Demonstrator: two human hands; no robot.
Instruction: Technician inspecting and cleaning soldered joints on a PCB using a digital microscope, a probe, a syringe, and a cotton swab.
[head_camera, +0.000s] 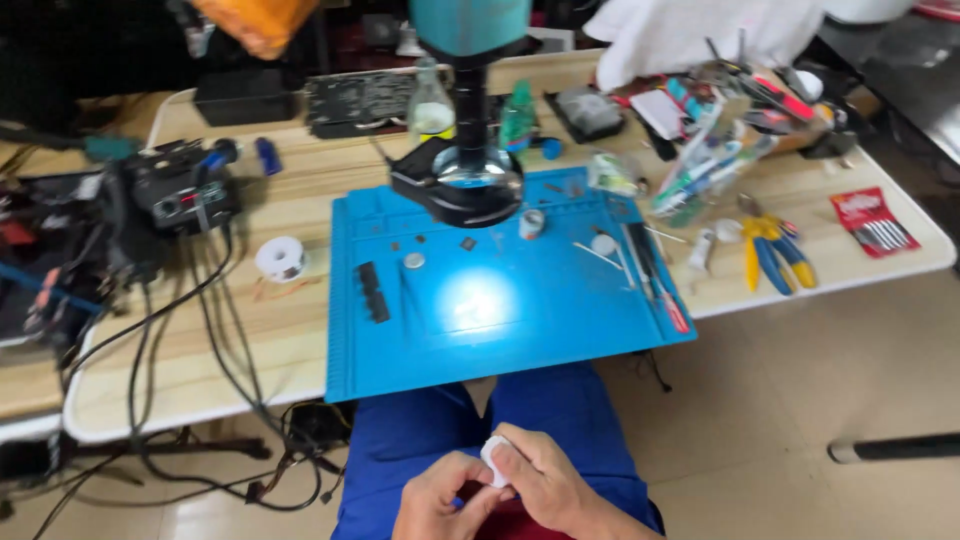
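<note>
Both my hands are low over my lap, in front of the table. My right hand (545, 480) pinches a small white object (493, 459) between thumb and fingers. My left hand (440, 498) curls against it from the left and touches the same white object, with something dark red (480, 500) just beneath the fingers. I sit in blue trousers (420, 430). A blue work mat (500, 300) lies on the wooden table ahead, with a bright spot of light on it under a magnifier lamp (465, 175).
On the mat lie small black parts (372, 292), a coin-like disc (414, 261) and screwdrivers (660, 280). A solder reel (280, 258), a black station (185, 195) and hanging cables (200, 340) sit left. Yellow-blue pliers (772, 250), tubes and a red packet (873, 222) sit right.
</note>
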